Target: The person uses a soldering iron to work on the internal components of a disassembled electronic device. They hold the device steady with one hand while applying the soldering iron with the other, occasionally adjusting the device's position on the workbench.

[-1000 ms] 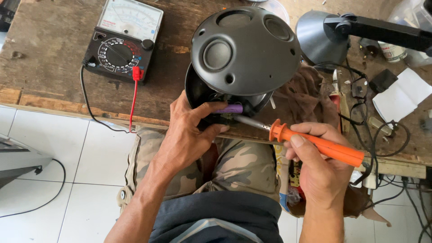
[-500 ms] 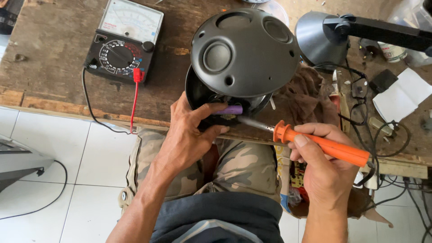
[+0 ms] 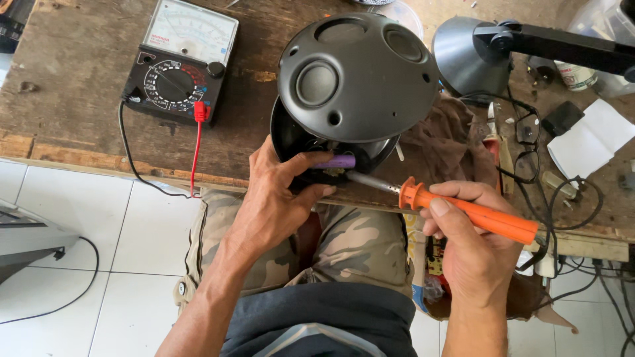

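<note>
Where the wooden table [image 3: 79, 73] met the white tiled floor [image 3: 99, 251], a black cable [image 3: 46, 307] trailed across the tiles at the 8 o'clock edge of the view. An analogue multimeter [image 3: 180, 61] lay flat on the table at 11 o'clock, with a red test lead [image 3: 196, 149] plugged into its lower right corner and hanging over the table edge.

The left hand [image 3: 274, 205] rested at the centre of the view against the front table edge. Its thumb and forefinger were closed on a small purple cylindrical part [image 3: 334, 161], held at the open underside of a dark grey dome-shaped speaker housing [image 3: 357, 76]. The housing stood tilted on the table at 12 o'clock, and its lower shell [image 3: 291, 135] showed beneath it.

The right hand [image 3: 476, 244], at 4 o'clock, was wrapped around the orange handle of a soldering iron [image 3: 473, 213]. The metal shaft of the iron pointed toward 10 o'clock, and its tip sat just beside the purple part; whether they touched could not be told.

A brown cloth [image 3: 450, 139] lay on the table just right of the housing. A grey desk lamp [image 3: 463, 46] stood at 1 o'clock. Spectacles [image 3: 526, 129], white paper [image 3: 589, 142] and tangled black wires [image 3: 575, 192] occupied the table at 2 to 3 o'clock.
</note>
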